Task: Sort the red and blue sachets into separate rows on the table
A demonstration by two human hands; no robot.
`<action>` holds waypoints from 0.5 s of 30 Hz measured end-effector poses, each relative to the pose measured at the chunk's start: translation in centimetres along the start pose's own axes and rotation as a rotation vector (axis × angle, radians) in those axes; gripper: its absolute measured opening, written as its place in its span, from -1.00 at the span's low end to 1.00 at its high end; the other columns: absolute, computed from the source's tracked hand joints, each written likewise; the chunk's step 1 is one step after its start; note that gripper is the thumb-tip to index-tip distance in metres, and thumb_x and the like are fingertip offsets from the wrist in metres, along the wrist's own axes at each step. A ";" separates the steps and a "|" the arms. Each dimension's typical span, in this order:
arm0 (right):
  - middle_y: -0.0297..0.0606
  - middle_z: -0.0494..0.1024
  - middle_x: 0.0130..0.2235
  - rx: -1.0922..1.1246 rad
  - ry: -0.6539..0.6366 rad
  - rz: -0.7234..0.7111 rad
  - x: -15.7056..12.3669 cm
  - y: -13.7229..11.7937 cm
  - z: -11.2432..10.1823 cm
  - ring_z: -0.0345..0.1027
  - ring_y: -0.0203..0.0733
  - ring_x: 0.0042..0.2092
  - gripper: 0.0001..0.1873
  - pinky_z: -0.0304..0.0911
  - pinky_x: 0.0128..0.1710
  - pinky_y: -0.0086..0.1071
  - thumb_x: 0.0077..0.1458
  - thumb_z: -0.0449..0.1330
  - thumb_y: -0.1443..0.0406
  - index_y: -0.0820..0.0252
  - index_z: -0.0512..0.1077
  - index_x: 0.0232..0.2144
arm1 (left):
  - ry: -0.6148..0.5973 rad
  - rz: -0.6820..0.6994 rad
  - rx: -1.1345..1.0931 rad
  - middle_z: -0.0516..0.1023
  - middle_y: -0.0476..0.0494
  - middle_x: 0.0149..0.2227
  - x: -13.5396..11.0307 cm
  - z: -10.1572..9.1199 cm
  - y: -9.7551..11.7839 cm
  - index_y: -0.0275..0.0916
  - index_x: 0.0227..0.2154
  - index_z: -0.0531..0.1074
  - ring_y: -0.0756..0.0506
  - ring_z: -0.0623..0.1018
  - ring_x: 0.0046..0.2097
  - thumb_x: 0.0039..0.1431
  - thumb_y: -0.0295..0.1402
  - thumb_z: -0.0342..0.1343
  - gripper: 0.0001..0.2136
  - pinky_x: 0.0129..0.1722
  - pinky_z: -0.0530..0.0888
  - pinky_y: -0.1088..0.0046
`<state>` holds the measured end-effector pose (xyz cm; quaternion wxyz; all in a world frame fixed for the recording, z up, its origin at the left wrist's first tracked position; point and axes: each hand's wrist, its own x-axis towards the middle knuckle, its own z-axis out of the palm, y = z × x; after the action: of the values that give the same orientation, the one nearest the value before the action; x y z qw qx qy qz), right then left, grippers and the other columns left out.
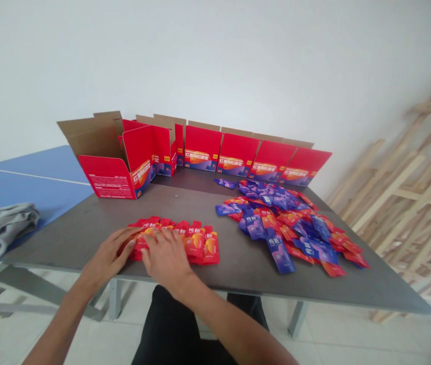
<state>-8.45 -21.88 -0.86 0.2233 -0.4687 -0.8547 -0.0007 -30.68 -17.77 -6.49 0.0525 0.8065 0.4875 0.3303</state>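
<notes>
A row of overlapping red sachets [193,241] with orange fruit pictures lies near the front edge of the grey table. At the row's left end is my left hand [111,254], its fingers stretched over the sachets and its thumb apart from them. My right hand [168,256] rests palm down across the middle of the row, fingers extended. It covers part of several sachets, and its fingertips touch their upper portion. Both hands look open, though what lies under the palms is hidden.
To the right spreads a loose pile of purple and red sachets [276,203]. Open red cartons [201,147] line the back, with another open carton [111,177] at left. A grey cloth [4,228] lies on a blue table [51,162]. Wooden frames [401,192] lean at right.
</notes>
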 end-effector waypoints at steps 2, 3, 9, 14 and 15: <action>-0.13 0.48 0.28 0.035 0.061 0.110 -1.1 4.0 -1.7 0.29 -0.05 0.28 -0.60 0.17 0.33 -0.08 0.43 0.03 0.19 0.17 0.47 0.18 | -0.011 -0.002 0.022 0.56 -0.28 0.18 0.0 0.0 -0.1 -0.17 0.20 0.47 -0.28 0.54 0.21 0.45 0.10 -0.17 -0.43 0.30 0.40 0.04; -0.14 0.48 0.28 0.033 0.091 0.177 -1.8 6.6 -2.7 0.28 -0.06 0.29 -0.62 0.16 0.32 -0.08 0.41 0.05 0.22 0.14 0.50 0.14 | -0.011 -0.006 0.032 0.55 -0.28 0.19 0.0 0.0 -0.1 -0.16 0.20 0.47 -0.28 0.54 0.21 0.45 0.10 -0.17 -0.43 0.29 0.40 0.03; 0.04 0.57 0.10 -0.200 0.149 0.761 -7.5 23.0 -8.4 0.39 0.07 0.18 -0.60 0.23 0.21 -0.12 0.37 0.05 0.20 0.21 0.55 0.08 | 0.027 -0.012 0.074 0.61 -0.23 0.12 0.2 0.0 -0.6 -0.07 0.18 0.48 -0.28 0.62 0.10 0.42 0.12 -0.14 -0.46 0.17 0.52 0.09; 0.26 0.45 0.17 -0.308 0.027 1.016 -9.5 28.1 -10.1 0.30 0.31 0.27 -0.35 0.29 0.16 0.00 0.29 0.14 -0.02 0.34 0.43 0.21 | 0.070 0.036 0.090 0.63 -0.15 0.09 0.4 0.1 -1.2 0.01 0.16 0.49 -0.30 0.64 0.05 0.43 0.09 -0.13 -0.52 0.12 0.56 0.05; 0.27 0.44 0.18 -0.300 0.016 1.024 -9.2 28.3 -10.1 0.29 0.32 0.28 -0.35 0.28 0.17 0.01 0.28 0.15 -0.01 0.35 0.42 0.22 | 0.067 0.038 0.095 0.63 -0.15 0.09 0.4 0.1 -1.2 0.00 0.17 0.48 -0.30 0.63 0.05 0.43 0.09 -0.13 -0.52 0.12 0.56 0.05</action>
<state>22.36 -15.56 -1.15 0.1319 -0.8526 -0.5054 -0.0174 -31.43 -16.81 -6.87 -0.0087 0.8058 0.4887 0.3345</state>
